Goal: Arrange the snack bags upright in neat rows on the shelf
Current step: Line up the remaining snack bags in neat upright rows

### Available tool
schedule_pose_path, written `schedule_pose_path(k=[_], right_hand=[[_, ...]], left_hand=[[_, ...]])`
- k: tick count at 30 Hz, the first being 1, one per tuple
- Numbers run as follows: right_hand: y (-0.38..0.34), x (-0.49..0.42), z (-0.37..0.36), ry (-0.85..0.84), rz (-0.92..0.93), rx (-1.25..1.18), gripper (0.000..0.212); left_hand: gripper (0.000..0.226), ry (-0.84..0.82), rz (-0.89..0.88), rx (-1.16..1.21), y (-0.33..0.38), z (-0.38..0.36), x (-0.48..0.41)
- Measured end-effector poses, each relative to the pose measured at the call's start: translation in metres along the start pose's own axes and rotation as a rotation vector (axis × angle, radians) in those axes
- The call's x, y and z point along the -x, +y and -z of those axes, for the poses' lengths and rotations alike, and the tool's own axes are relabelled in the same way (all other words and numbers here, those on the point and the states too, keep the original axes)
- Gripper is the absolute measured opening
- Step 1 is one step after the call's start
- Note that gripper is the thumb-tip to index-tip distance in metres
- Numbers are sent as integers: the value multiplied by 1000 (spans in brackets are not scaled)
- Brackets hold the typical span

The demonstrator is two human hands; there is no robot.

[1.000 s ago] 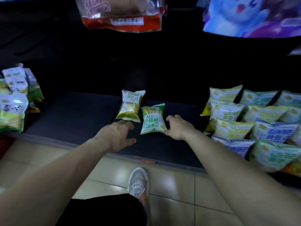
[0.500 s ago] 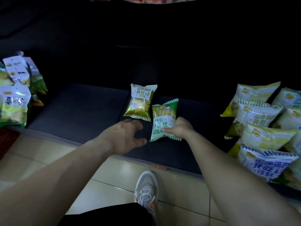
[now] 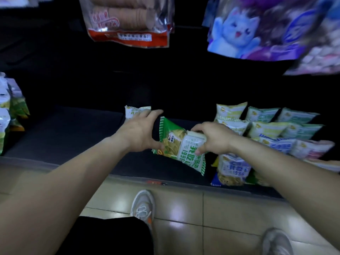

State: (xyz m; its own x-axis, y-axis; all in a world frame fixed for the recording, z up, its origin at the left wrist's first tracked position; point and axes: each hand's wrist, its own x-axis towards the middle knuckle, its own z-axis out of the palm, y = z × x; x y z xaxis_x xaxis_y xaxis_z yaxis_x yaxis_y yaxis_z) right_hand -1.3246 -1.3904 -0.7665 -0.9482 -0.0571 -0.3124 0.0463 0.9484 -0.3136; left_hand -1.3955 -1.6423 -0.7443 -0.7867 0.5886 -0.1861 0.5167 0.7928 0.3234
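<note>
My right hand grips a green and white snack bag and holds it tilted above the dark shelf. My left hand is at that bag's left edge, thumb touching its lower corner, fingers spread over a yellow-green bag that lies behind. Whether the left hand grips either bag is unclear. To the right, several yellow, green and blue bags stand in rows, and a blue bag stands at the shelf's front.
More snack bags are stacked at the shelf's left end. A red biscuit pack and a purple cat-print bag hang overhead. Below the shelf edge are floor tiles and my shoes.
My right hand has picked up the green bag and carried it rightward toward the rows. My left hand reached forward onto the yellow-green bag. The camera swung up and right.
</note>
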Motion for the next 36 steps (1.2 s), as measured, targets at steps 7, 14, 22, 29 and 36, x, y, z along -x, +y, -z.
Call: schedule_pose_path(k=[7,14,22,29,36], right_hand=[[8,104,36,65,30,85,73],[48,138,32,161,-60,66,94],[112,156,33,242,-177,-277,115],[127,149,36,255,-145,-436,91],[123,144,44,260,-125,-180,84]], left_hand=[[100,-61,-343,-281,106,0,8],[98,-53,-325,-417,156,-25,-2],[86,36,-113,170,163,-34,-16],[83,-64,-133,411,177,-57,-21],[70,-31,-156,459,189,-67,-30]])
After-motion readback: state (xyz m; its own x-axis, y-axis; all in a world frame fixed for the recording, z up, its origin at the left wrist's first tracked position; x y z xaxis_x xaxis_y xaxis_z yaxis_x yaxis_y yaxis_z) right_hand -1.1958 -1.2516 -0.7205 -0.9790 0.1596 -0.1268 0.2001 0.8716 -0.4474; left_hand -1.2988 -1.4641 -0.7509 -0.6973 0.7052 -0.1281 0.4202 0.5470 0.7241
